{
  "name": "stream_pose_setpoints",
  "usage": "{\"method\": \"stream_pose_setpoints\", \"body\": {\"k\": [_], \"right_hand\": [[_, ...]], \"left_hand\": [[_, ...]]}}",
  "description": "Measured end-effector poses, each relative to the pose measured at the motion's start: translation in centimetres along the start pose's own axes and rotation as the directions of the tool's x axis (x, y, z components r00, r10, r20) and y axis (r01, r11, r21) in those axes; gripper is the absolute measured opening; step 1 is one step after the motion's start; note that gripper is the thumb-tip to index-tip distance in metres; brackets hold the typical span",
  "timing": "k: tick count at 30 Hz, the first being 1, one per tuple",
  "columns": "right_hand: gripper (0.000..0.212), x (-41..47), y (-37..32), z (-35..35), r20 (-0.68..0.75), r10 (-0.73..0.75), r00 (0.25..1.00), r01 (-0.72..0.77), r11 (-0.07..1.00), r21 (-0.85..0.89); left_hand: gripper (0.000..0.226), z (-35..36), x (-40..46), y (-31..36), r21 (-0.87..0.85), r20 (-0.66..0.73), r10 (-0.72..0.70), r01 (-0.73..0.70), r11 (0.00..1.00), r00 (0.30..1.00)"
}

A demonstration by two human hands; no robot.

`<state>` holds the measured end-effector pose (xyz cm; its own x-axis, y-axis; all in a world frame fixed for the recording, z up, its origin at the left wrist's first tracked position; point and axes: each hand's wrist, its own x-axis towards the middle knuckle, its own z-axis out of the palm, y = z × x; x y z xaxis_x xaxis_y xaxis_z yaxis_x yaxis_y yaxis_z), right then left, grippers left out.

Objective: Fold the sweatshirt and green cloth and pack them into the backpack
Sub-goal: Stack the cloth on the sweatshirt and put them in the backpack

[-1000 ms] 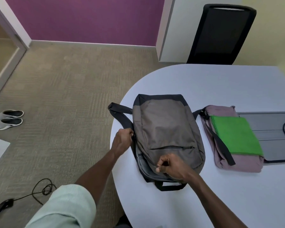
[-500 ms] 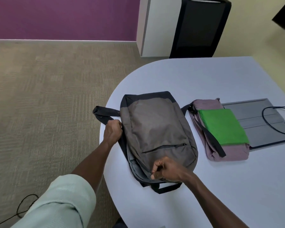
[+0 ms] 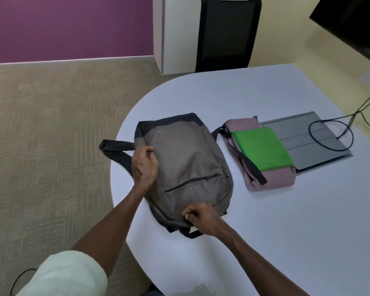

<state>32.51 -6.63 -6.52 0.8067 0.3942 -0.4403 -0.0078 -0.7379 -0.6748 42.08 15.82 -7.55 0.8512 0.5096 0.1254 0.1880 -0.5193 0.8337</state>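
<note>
Head view: my left hand (image 3: 144, 165) has slid along the side seam toward frame centre since a second ago, fingers curled and pinching what I take to be the zip pull on the grey backpack (image 3: 186, 165). My right hand (image 3: 201, 217) still clamps the near edge, lower centre. So the main compartment is opening, I judge. The folded pink sweatshirt (image 3: 271, 180) with the green cloth (image 3: 263, 150) on top waits just right of the backpack, unpacked, on the white table (image 3: 286, 231).
</note>
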Motion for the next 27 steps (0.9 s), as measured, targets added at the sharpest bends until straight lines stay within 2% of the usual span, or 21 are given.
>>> {"method": "stream_pose_setpoints", "body": {"k": [3, 7, 10, 14, 15, 17, 20, 22, 24, 27], "right_hand": [[0.02, -1.1, 2.3, -1.5, -0.216, 0.033, 0.976, -0.017, 0.997, 0.076], [0.018, -3.0, 6.4, -4.6, -0.48, 0.118, 0.869, -0.037, 0.984, 0.175], [0.017, -4.7, 10.1, -7.4, -0.573, 0.22, 0.79, -0.089, 0.965, 0.248], [0.016, -6.6, 15.4, -11.5, -0.595, 0.384, 0.706, -0.193, 0.913, 0.359], [0.016, -6.9, 16.6, -12.6, -0.599, 0.405, 0.69, -0.211, 0.905, 0.369], [0.016, -7.3, 18.7, -14.8, -0.612, 0.43, 0.664, -0.236, 0.897, 0.375], [0.015, -7.2, 21.2, -17.7, -0.626, 0.431, 0.65, -0.253, 0.899, 0.357], [0.015, -6.7, 22.1, -19.3, -0.635, 0.419, 0.649, -0.257, 0.906, 0.336], [0.015, -5.9, 22.7, -20.7, -0.648, 0.406, 0.644, -0.241, 0.912, 0.332], [0.016, -4.3, 23.3, -22.7, -0.664, 0.388, 0.639, -0.214, 0.919, 0.332]], "left_hand": [[0.017, 2.2, -2.4, 2.3, -0.047, 0.075, 0.058, -0.054, 0.997, 0.995], [0.015, 6.6, -5.9, 5.5, -0.129, 0.182, 0.028, -0.004, 0.992, 0.983], [0.014, 10.3, -9.0, 9.1, -0.158, 0.299, 0.016, 0.033, 0.987, 0.954], [0.014, 15.5, -12.7, 13.4, -0.228, 0.405, 0.008, 0.093, 0.969, 0.914], [0.017, 16.8, -13.2, 14.0, -0.215, 0.416, 0.042, 0.053, 0.975, 0.909], [0.028, 19.0, -13.6, 14.7, -0.149, 0.467, 0.175, -0.118, 0.982, 0.867], [0.05, 21.8, -11.9, 15.0, -0.011, 0.602, 0.385, -0.475, 0.88, 0.699], [0.06, 22.7, -10.3, 15.4, 0.109, 0.731, 0.365, -0.626, 0.772, 0.577], [0.063, 23.0, -8.9, 15.5, 0.239, 0.821, 0.252, -0.71, 0.663, 0.512], [0.041, 22.4, -7.7, 14.5, 0.342, 0.893, 0.14, -0.847, 0.408, 0.428]]}}
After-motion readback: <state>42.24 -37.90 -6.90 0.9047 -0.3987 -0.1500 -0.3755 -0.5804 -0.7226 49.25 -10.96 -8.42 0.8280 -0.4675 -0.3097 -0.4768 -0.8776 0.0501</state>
